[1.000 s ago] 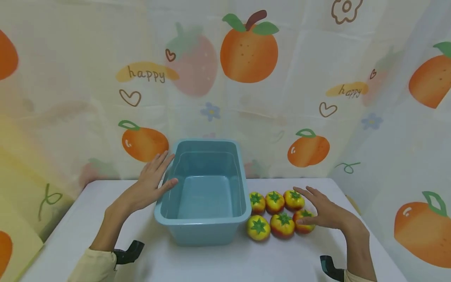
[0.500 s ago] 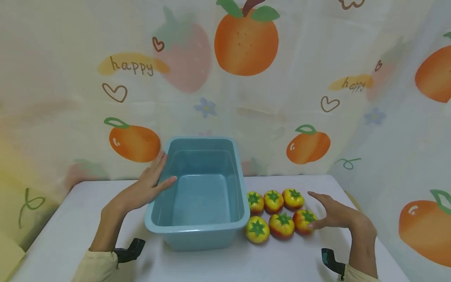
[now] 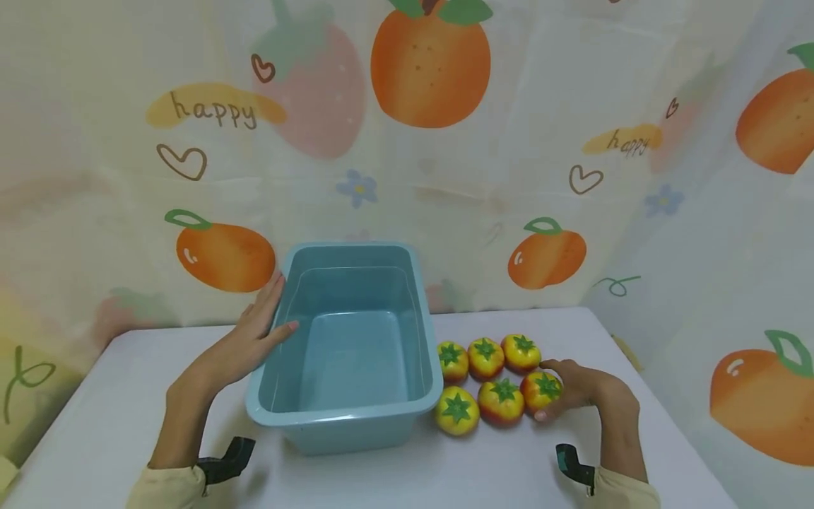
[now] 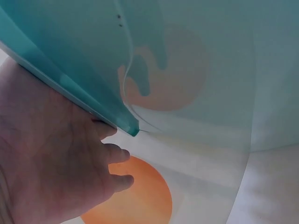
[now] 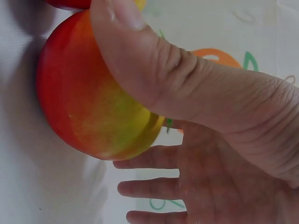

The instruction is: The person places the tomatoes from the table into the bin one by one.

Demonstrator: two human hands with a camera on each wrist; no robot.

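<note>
A light blue plastic basin (image 3: 356, 416) stands on the white table. My left hand (image 3: 244, 345) is at its left rim, thumb reaching over the edge and fairly straight fingers along the outside. In the left wrist view those fingers (image 4: 122, 183) lie beside the basin wall. To the basin's right sit several red-and-yellow tomatoes with green star-shaped tops. My right hand (image 3: 580, 387) holds the front right tomato (image 3: 542, 390) between thumb and forefinger. In the right wrist view the thumb (image 5: 140, 70) overlaps this tomato, which partly hides the forefinger behind it.
The other tomatoes, such as the front left one (image 3: 456, 411) and the back right one (image 3: 521, 353), stand in two rows close to the basin. A cloth printed with fruit (image 3: 432, 184) hangs directly behind the white table (image 3: 343, 484).
My right hand has drawn back, then come in around the front right tomato, its thumb and forefinger closing in. My left hand has settled against the basin's rim. The head view has shifted.
</note>
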